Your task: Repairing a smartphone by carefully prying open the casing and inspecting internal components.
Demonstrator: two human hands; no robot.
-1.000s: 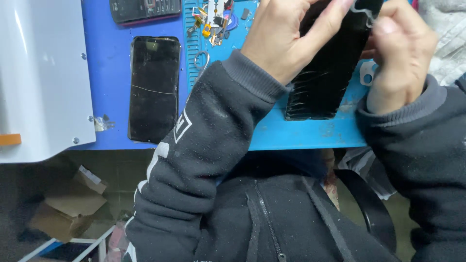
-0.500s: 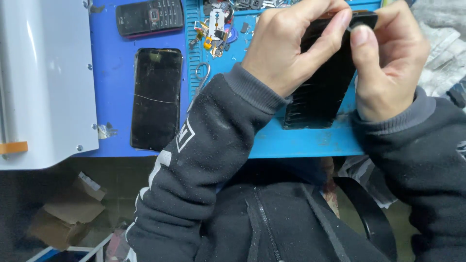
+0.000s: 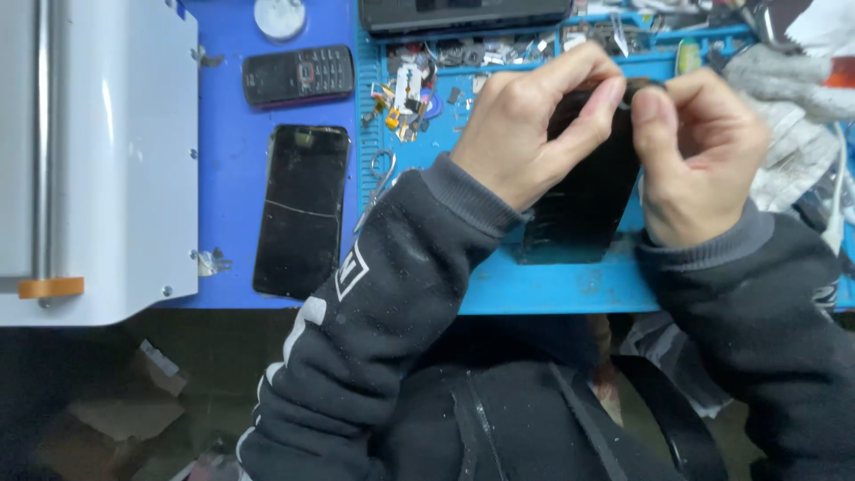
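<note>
The left hand and the right hand meet at the top edge of a black phone-shaped slab, each pinching that edge between thumb and fingers, the fingertips almost touching one another. The slab hangs tilted below the hands, its lower end just above the near edge of a blue work mat.

Just left of the left hand, small scissors lie on the mat beside a litter of small parts and flex cables. Further left, on the blue tabletop, a cracked dark phone lies flat with open blue surface around it; above it sits a black keypad phone. Well left, a grey machine housing takes up the tabletop's edge.

Beyond the hands, a dark flat device lies along the mat's far rim. Right of the right hand, crumpled grey cloth crowds that side, leaving little free room there.
</note>
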